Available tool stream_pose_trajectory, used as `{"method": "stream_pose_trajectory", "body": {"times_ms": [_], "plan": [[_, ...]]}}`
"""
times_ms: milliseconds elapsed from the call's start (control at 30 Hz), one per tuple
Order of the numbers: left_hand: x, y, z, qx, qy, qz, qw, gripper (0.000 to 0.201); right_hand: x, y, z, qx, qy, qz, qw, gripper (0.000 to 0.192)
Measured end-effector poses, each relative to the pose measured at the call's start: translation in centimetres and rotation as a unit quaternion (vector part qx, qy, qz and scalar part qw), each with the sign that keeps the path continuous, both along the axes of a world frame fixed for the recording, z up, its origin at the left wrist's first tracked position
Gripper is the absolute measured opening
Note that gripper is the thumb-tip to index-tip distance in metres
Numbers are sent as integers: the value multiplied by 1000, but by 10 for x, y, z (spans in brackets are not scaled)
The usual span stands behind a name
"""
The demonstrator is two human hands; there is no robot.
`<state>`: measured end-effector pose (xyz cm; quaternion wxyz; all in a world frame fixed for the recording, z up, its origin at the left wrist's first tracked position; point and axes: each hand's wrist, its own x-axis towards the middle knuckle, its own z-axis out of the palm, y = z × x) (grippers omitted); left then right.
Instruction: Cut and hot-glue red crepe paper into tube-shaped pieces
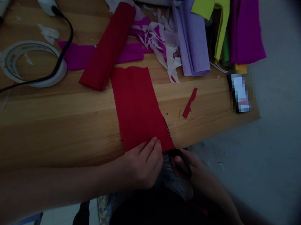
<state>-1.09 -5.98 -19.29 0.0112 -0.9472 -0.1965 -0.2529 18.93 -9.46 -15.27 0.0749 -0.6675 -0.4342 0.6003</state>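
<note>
A sheet of red crepe paper (137,106) lies at the table's near edge, its lower corner reaching over it. My left hand (145,163) is closed on the sheet's near edge, fingers together on top and the thumb hidden. In my right hand (191,161) are scissors (187,166) with black handles. Their blades run along the right edge of the sheet, mostly covered by it. A narrow red scrap (190,103) lies to the right of the sheet. Beyond it, a folded red crepe roll (108,47) rests across a magenta strip (78,57).
A tape roll (36,83) with a black cable (66,46) across it lies at left. Shredded white and magenta paper (156,37) is heaped at the back. Lilac (193,38), yellow (221,16) and magenta paper (245,25) stand at right, near a phone (241,91) by the table's edge.
</note>
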Motion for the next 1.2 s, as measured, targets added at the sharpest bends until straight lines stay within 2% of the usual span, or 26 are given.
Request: {"method": "stream_pose_trajectory", "body": {"times_ms": [433,633,800,967,1200], "plan": [[1,-4,-1,-6,-14,-7,1000,30,1,-4,-2,-1,0,-24,1000,53],[0,-4,-1,-2,-12,-10,1000,30,1,-2,-3,-26,9,-36,999,55],[0,-2,0,4,-16,-23,1000,32,-1,-3,-1,-8,-1,-40,999,50],[0,-2,1,2,-14,-6,1000,33,3,-8,0,-25,48,-51,997,51],[0,-3,2,-2,-4,-4,1000,32,6,-13,-2,-27,57,-50,997,52]]}}
